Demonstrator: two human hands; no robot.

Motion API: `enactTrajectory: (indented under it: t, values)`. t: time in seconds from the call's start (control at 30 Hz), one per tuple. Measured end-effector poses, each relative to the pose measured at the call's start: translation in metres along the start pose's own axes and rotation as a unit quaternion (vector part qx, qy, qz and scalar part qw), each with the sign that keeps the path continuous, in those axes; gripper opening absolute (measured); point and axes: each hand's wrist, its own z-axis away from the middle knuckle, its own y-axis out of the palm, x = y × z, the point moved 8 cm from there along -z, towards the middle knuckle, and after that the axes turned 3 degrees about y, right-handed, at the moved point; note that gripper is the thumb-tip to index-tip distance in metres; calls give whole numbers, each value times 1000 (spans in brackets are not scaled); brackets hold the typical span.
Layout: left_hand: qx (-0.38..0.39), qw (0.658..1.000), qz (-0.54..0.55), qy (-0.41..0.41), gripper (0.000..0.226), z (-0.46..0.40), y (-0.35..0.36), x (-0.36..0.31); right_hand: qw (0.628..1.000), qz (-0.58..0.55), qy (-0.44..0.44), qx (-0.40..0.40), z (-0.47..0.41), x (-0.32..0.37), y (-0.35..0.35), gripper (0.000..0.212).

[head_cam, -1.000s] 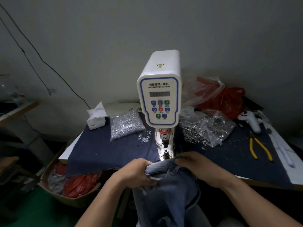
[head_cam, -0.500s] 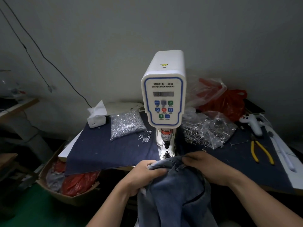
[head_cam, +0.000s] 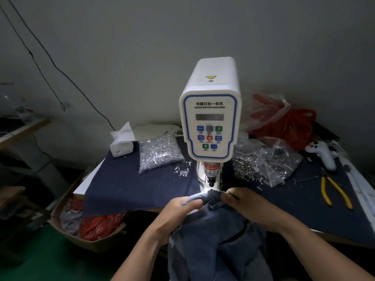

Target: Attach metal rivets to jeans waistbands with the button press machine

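Note:
A white servo button press machine (head_cam: pixel 210 110) stands at the middle of the table, its punch (head_cam: pixel 211 175) just behind my hands. Blue jeans (head_cam: pixel 217 240) hang off the table's front edge, with the waistband (head_cam: pixel 211 196) bunched right in front of the punch. My left hand (head_cam: pixel 176 213) grips the waistband from the left. On the right side my right hand (head_cam: pixel 245 205) pinches the same band. A clear bag of silvery rivets (head_cam: pixel 158 154) lies left of the machine, and a bag of darker metal parts (head_cam: pixel 261 163) lies to its right.
Dark blue cloth (head_cam: pixel 125 185) covers the table. A white tissue box (head_cam: pixel 121 146) sits at the back left, red plastic bags (head_cam: pixel 288 126) at the back right. Yellow-handled pliers (head_cam: pixel 334 191) and a white controller (head_cam: pixel 322 155) lie far right. A cardboard box (head_cam: pixel 89 226) stands on the floor.
The view has shifted, so the machine sits further right in the frame. Both hands keep hold of the waistband in front of the punch, regripping it slightly.

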Motion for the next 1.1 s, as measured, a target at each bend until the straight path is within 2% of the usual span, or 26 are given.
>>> enactTrajectory:
  t: [0.13, 0.23, 0.3, 0.43, 0.5, 0.63, 0.8, 0.87, 0.93, 1.1]
  values:
    - [-73, 997, -39, 5, 26, -6, -11, -1, 994, -94, 3, 58, 0, -6, 7, 55]
    - [-61, 998, -4, -15, 28, -14, -8, 1, 972, -215, 26, 90, -5, -16, 15, 60]
    - [-48, 999, -2, -15, 34, -20, -6, -2, 961, -261, 41, 84, -8, -18, 15, 59]
    - [-27, 1000, -1, -2, 40, -30, -6, -7, 965, -255, 50, 43, -18, -26, 15, 35]
    - [-52, 998, 20, -14, 44, -35, -11, -4, 969, -240, 49, 30, -22, -28, 14, 30]
    - [-108, 993, 33, -20, 27, -45, -15, 3, 955, -289, 70, 12, -30, -31, 13, 23]
    - [-117, 993, 3, -24, 34, -52, -18, 15, 941, -325, 89, 20, -34, -39, 19, 24]
    - [-120, 993, -7, -20, 32, -54, -18, 18, 937, -337, 90, 22, -34, -40, 21, 43]
    - [-124, 992, -15, -13, 31, -55, -18, 18, 935, -343, 91, 18, -33, -40, 21, 53]
    - [-142, 989, -34, -11, 31, -59, -19, 18, 933, -349, 84, 6, -34, -44, 21, 45]
